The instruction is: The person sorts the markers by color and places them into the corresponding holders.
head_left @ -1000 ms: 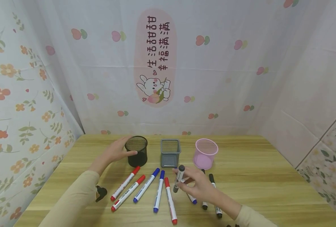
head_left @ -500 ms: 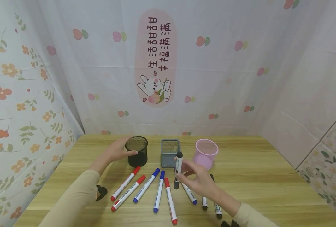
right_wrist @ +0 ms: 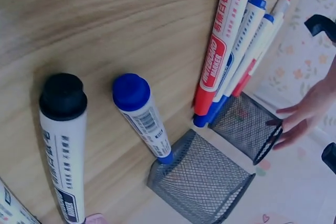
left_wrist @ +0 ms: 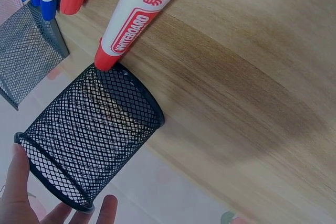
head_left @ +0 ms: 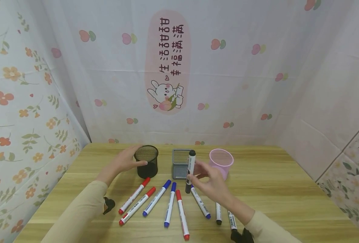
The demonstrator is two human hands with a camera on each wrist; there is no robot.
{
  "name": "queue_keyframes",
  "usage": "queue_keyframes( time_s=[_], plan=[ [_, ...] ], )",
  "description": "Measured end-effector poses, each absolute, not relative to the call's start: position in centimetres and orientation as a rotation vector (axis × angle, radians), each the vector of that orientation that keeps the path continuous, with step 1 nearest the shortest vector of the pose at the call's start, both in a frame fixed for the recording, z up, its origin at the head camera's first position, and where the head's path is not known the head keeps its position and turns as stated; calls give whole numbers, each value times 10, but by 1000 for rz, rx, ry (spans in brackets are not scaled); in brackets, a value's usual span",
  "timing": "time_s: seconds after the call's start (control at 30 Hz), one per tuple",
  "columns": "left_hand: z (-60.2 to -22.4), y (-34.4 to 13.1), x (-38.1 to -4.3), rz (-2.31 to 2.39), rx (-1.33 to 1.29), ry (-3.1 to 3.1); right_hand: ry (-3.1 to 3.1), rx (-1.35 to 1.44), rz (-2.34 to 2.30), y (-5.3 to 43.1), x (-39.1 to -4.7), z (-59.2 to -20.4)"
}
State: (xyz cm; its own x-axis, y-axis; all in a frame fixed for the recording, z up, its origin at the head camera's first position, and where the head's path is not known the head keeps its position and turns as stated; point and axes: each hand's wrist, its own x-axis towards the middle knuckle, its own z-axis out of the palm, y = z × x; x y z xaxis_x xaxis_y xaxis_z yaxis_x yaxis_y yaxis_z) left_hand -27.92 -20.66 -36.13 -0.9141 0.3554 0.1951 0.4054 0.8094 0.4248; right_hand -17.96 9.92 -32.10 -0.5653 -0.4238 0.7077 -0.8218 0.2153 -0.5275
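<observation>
My left hand (head_left: 126, 160) grips the rim of the black round mesh pen holder (head_left: 147, 168) at the table's left. In the left wrist view, the thumb and fingertips meet the rim of this black pen holder (left_wrist: 89, 135). My right hand (head_left: 213, 182) pinches a black-capped whiteboard marker (head_left: 191, 165), upright, above the table. In the head view, that marker overlaps the front right of the grey square mesh pen holder (head_left: 179, 171). A pink round pen holder (head_left: 221, 158) stands behind my right hand, partly hidden. The right wrist view shows neither my right hand nor its marker.
On the wooden table (head_left: 273, 189) lie several markers: red ones (head_left: 138, 206) at left, blue ones (head_left: 169, 204) in the middle, a red one (head_left: 182, 214), a blue one (head_left: 201, 202), and two black ones (head_left: 218, 212) at right. A patterned curtain (head_left: 243, 84) hangs behind.
My right hand has lifted the black marker slightly higher and turned it from a tilt to upright, towards the grey pen holder. My left hand stays on the black pen holder.
</observation>
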Motion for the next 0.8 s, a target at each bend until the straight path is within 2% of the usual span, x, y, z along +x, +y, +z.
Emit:
queue_keyframes(
  time_s=[0.8],
  plan=[
    [-362,-208,-281,-743,-625,-2902,-2088,1053,1301,76,-190,-295]
  ],
)
